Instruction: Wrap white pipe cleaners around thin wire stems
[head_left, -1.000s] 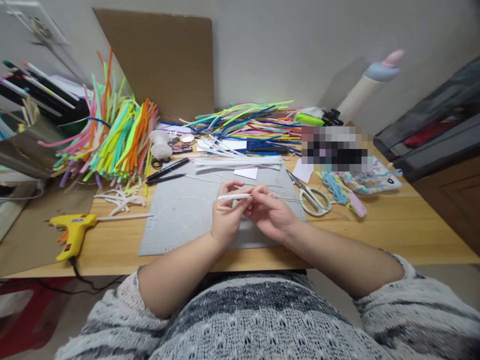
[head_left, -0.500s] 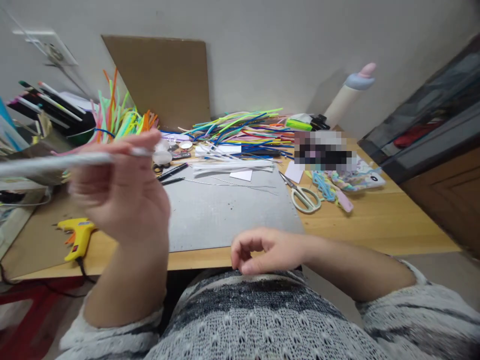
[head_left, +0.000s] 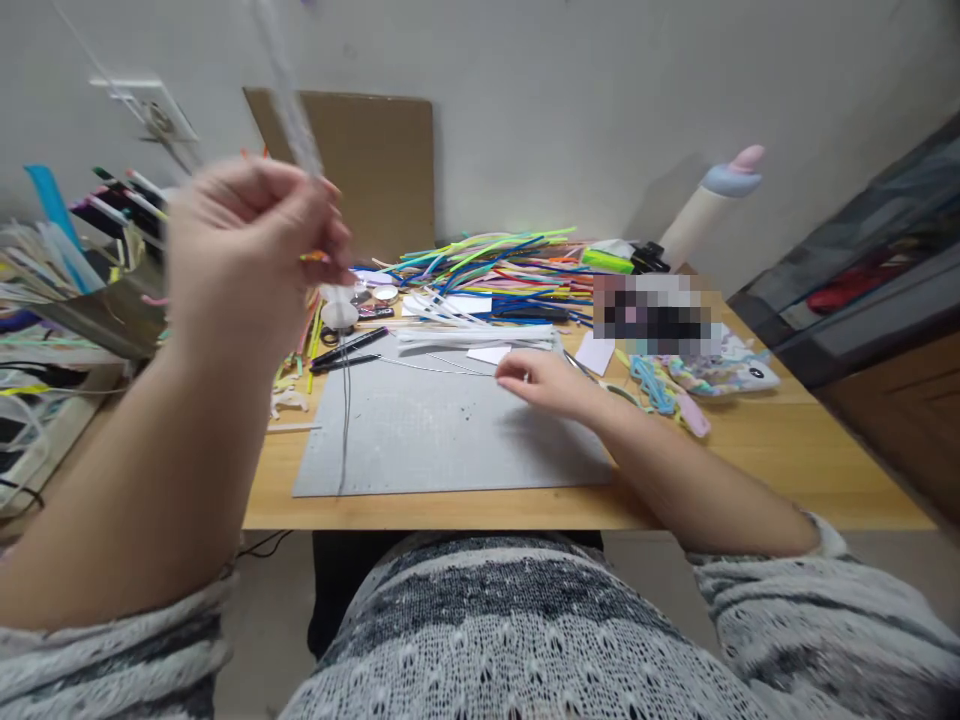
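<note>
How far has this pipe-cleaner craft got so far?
Early on, it seems. Done: little beyond supplies laid out, like the white fuzzy stems beside the grey cutting mat. In hand: the left hand holds up a blurred white stem with thin wire hanging; the right hand reaches onto the mat. Left: no finished shape shows.

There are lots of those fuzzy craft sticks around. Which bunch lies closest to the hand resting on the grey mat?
The white bunch, lying flat along the far edge of the grey mat, just beyond the right hand. The multicoloured pile lies farther back, toward the wall.
</note>
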